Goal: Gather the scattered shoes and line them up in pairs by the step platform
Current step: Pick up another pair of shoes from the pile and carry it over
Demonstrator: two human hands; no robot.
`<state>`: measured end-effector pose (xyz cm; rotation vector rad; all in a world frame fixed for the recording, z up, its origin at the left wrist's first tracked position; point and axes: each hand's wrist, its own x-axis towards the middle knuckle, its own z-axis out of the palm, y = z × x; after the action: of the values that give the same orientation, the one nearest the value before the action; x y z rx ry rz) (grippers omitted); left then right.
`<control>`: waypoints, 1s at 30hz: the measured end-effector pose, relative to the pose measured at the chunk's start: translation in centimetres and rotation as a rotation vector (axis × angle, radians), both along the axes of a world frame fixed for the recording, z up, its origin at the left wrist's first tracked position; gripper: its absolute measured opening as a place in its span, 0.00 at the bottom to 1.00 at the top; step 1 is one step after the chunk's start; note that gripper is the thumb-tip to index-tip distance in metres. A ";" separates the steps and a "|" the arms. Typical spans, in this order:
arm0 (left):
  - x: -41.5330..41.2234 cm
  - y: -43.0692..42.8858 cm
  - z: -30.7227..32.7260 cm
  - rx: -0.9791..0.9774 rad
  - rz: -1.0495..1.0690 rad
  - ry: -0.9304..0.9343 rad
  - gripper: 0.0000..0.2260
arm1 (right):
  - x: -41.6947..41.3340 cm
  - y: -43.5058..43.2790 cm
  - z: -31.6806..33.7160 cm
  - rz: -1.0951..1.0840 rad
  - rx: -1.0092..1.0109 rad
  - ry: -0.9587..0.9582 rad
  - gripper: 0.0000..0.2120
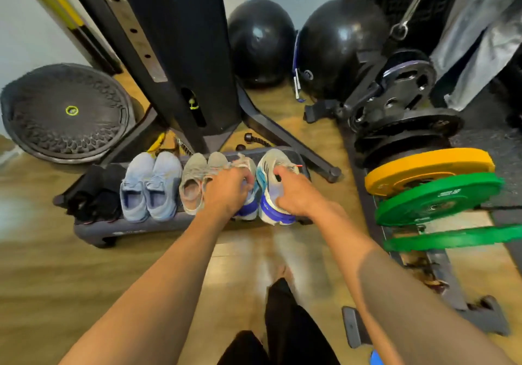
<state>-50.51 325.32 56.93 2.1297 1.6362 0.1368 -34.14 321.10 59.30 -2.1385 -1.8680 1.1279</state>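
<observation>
Shoes stand in a row on the dark step platform [93,230], toes pointing away from me. From left: a black pair [96,192], a light blue pair [151,185], a grey pair [195,181], then a white, teal and blue pair. My left hand [227,192] grips the left shoe of that last pair [248,207] and hides most of it. My right hand [293,192] holds the right white-and-blue shoe [272,175] by its collar, fingers hooked into the opening.
A black machine column [180,53] with splayed legs stands behind the platform. A balance trainer [65,113] lies far left, two black exercise balls [261,42] behind. A plate rack with yellow [429,169] and green plates [440,198] lines the right. Wooden floor lies in front.
</observation>
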 end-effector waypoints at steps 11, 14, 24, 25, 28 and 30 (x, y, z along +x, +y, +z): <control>3.2 12.4 -18.0 0.074 -0.032 0.116 0.08 | 0.8 13.8 -16.7 0.185 0.066 -0.311 0.20; 3.4 13.5 -21.5 0.083 -0.077 0.141 0.08 | 0.8 15.5 -20.4 0.217 0.044 -0.385 0.24; 2.8 10.4 -30.8 -0.291 -0.005 0.171 0.26 | 0.4 15.3 -30.8 0.278 -0.197 -0.435 0.27; 2.7 10.5 -30.9 -0.282 0.004 0.161 0.27 | 0.0 15.2 -31.0 0.270 -0.198 -0.426 0.26; 2.6 10.7 -30.7 -0.271 0.013 0.148 0.27 | -1.3 15.2 -31.3 0.226 -0.182 -0.402 0.22; 2.6 10.6 -30.4 -0.286 0.022 0.144 0.28 | -1.9 15.1 -31.4 0.202 -0.187 -0.416 0.18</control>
<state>-47.91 335.92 26.53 1.9409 1.6468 -0.2358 -36.01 336.23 27.90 -2.4915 -2.2763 0.9818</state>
